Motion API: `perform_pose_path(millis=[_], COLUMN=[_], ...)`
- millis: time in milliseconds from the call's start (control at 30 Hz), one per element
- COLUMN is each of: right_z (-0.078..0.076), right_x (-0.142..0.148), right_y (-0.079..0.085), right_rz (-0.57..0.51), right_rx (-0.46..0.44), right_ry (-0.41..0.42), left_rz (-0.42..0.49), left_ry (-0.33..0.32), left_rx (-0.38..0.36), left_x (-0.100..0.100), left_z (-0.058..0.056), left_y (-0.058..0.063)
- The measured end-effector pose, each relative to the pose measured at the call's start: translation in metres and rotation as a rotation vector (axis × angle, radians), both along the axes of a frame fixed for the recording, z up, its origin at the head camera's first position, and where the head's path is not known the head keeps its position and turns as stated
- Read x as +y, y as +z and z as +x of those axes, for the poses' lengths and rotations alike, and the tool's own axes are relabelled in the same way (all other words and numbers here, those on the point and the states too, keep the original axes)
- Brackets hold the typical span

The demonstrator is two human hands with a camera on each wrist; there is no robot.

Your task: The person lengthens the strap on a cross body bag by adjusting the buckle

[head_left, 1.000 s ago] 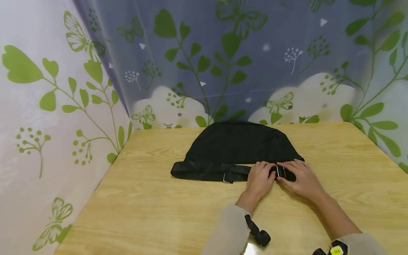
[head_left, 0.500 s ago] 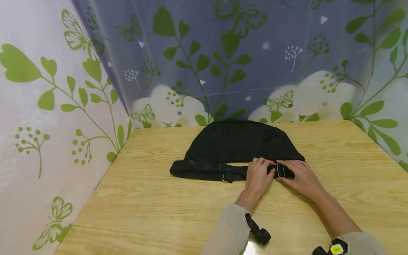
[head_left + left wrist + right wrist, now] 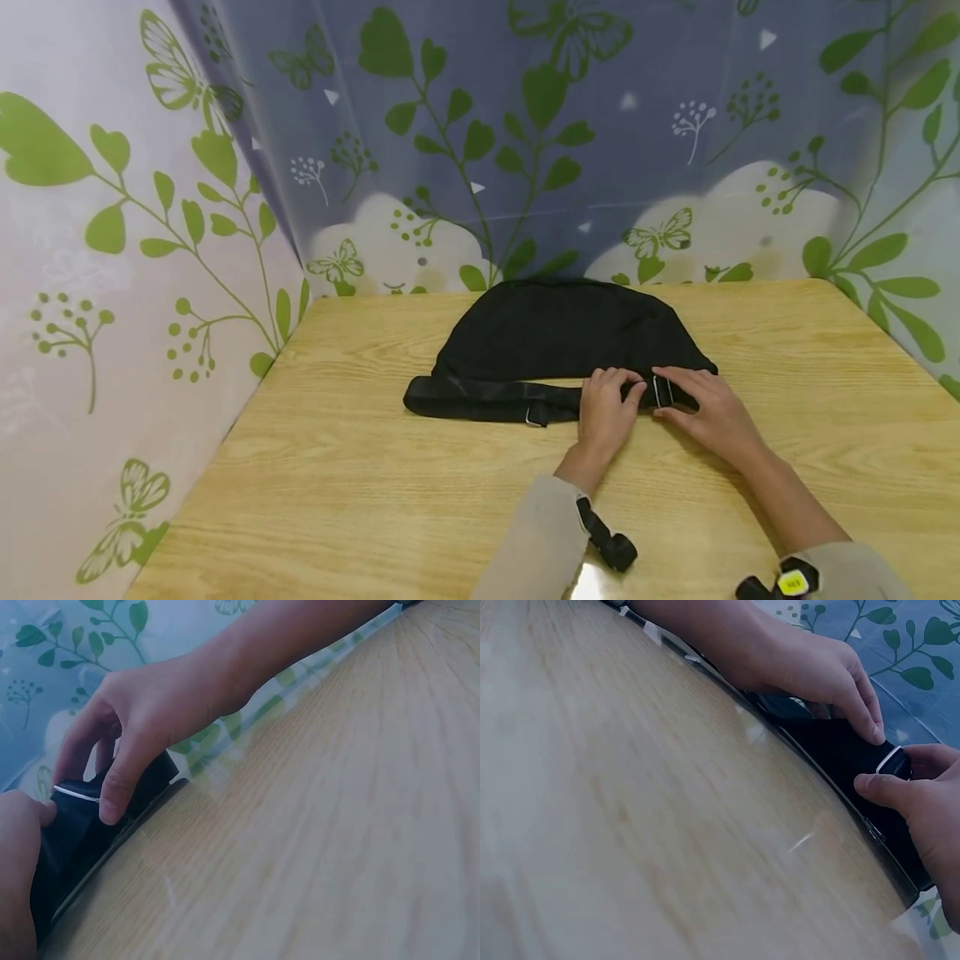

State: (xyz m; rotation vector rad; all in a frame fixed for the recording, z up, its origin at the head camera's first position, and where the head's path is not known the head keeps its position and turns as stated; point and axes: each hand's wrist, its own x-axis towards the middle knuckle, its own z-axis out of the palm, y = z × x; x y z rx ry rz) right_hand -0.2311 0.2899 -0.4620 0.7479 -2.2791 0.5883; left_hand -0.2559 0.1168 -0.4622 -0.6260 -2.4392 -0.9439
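Note:
A black waist bag (image 3: pixel 562 329) lies flat at the back of the table, its curved side toward the wall. Its black strap (image 3: pixel 480 398) runs doubled along the near edge. My left hand (image 3: pixel 606 408) pinches the strap between thumb and fingers, left of a metal slider buckle (image 3: pixel 662 392). The right hand (image 3: pixel 712 417) grips the buckle and strap from the other side, thumb at the near edge and fingers at the far one. In the right wrist view the buckle (image 3: pixel 889 759) stands slightly raised between both hands. A second metal ring (image 3: pixel 534 417) sits further left on the strap.
The wood-grain table (image 3: pixel 337 492) spreads in front and to both sides. A patterned curtain (image 3: pixel 450 150) with leaves and butterflies closes off the back and sides. Black wrist straps (image 3: pixel 607 537) are worn at the sleeve cuffs.
The left hand has shifted slightly left, so the gap between it and the slider buckle has widened a little. Both hands keep hold of the strap; the view has tilted slightly.

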Motion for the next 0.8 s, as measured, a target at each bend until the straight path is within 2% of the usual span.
perform_pose_path(millis=[200,433,533,800], right_z=[-0.0013,-0.0015,-0.0007,0.0015], right_x=[0.0012,-0.0003,-0.0008,-0.0014], right_y=[-0.0008,-0.0020,-0.0012,0.0007], right_rz=[0.005,-0.021,-0.025,-0.019], right_rx=[0.027,0.028,0.020,0.008], right_ry=[0.063,0.050,0.042,0.031], left_rz=[0.003,0.009,0.013,0.018], left_ry=[-0.031,0.046,0.059,-0.015], left_rx=[0.008,-0.027,-0.023,0.043], left_x=[0.0001,0.0002,0.0002,-0.0002], left_z=[0.0005,0.0008,0.0007,-0.0003], left_y=[0.0006,-0.0014,-0.0015,0.0002])
